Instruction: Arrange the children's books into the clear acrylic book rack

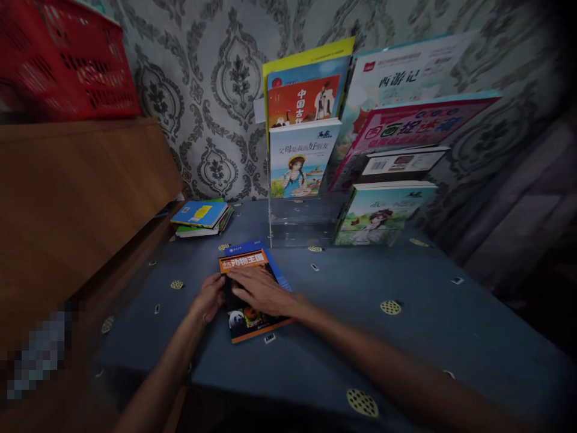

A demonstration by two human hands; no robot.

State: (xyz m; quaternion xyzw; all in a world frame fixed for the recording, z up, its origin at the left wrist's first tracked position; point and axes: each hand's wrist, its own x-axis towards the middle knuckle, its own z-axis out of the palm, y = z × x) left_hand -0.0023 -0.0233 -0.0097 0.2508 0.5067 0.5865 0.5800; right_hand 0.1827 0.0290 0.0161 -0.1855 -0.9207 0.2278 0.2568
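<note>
Where right fingers (243, 279) extend, black book (251, 322) underneath

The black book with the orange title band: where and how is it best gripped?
Probably pinch the black book by its left edge, from the left: it lies roughly flat, the left hand is at that edge, and a blue book juts out past its far and right edges.

Patterned blue-grey tabletop (433, 282) beneath book stack (201, 214), blue book (246, 246), clear rack (297, 234)
</note>
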